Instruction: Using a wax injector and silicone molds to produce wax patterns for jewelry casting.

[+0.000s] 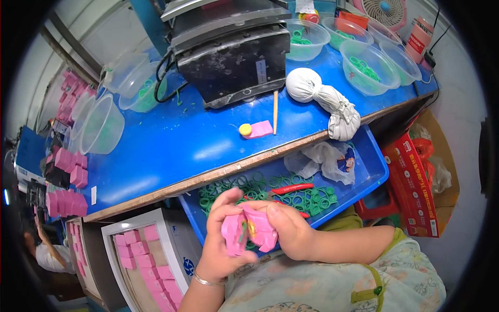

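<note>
Over the edge of a blue tray [375, 174], both my hands grip a pink rubbery block [265, 233], a mold by its look. It is split along a slit and bent apart, with some green and yellow showing inside. My left hand [215, 247] wraps its left half, thumb below. From the right, my right hand [292, 232] pinches the other half, thumb on top. Beneath the hands, the tray holds many green ring-shaped pieces [249, 183], a red-handled tool [292, 189] and a crumpled clear plastic bag [325, 164].
On the blue table [171, 166] stand a black machine [234, 67] and clear bowls [370, 67] of green pieces. A tied white cloth bag [322, 96], a pink block [260, 129] and a wooden stick [275, 112] lie near its edge. A white-framed case [150, 255] of pink blocks stands left.
</note>
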`<state>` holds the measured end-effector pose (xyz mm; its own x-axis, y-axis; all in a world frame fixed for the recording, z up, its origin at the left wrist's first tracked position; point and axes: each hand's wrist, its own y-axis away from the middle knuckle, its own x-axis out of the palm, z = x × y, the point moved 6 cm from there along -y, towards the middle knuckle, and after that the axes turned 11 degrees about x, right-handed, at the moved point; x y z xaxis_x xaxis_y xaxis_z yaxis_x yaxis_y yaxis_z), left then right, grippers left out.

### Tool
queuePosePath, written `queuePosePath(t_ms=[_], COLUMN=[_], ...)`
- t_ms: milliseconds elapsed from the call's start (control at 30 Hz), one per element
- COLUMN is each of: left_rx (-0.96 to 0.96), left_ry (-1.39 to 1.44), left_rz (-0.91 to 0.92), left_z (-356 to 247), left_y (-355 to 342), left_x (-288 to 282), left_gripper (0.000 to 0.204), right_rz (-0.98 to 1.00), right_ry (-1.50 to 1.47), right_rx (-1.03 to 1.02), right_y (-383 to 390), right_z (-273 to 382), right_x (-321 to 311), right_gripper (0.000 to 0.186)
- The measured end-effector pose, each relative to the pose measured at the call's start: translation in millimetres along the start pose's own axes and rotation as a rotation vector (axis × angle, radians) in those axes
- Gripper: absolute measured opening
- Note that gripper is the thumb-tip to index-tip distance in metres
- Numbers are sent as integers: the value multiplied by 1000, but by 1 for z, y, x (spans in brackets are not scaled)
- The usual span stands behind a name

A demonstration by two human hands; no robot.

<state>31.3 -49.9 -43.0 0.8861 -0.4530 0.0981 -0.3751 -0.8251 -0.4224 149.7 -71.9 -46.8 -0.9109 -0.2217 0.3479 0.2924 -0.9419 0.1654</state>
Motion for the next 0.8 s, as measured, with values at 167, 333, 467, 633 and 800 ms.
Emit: queuePosePath(t_ms=[167,333,467,633,800], left_rx=[-113,-291,-218,-182,-126], left_ry=[933,1045,573,316,364], left_rz=[-460,-445,-242,-294,-374], left_z=[-1,4,-4,-4,2], left_y=[-9,-4,1,6,7], left_x=[-13,-12,-13,-15,-24], left_gripper=[68,73,65,58,52], right_rz=[50,152,-3,124,154], right_ry=[681,948,790,827,725], right_rx=[-326,-236,-558,-611,-550], right_y=[9,16,9,-4,-5], right_z=[-6,-12,40,49,36], right_x=[7,16,10,20,19], right_gripper=[21,24,24,23,18])
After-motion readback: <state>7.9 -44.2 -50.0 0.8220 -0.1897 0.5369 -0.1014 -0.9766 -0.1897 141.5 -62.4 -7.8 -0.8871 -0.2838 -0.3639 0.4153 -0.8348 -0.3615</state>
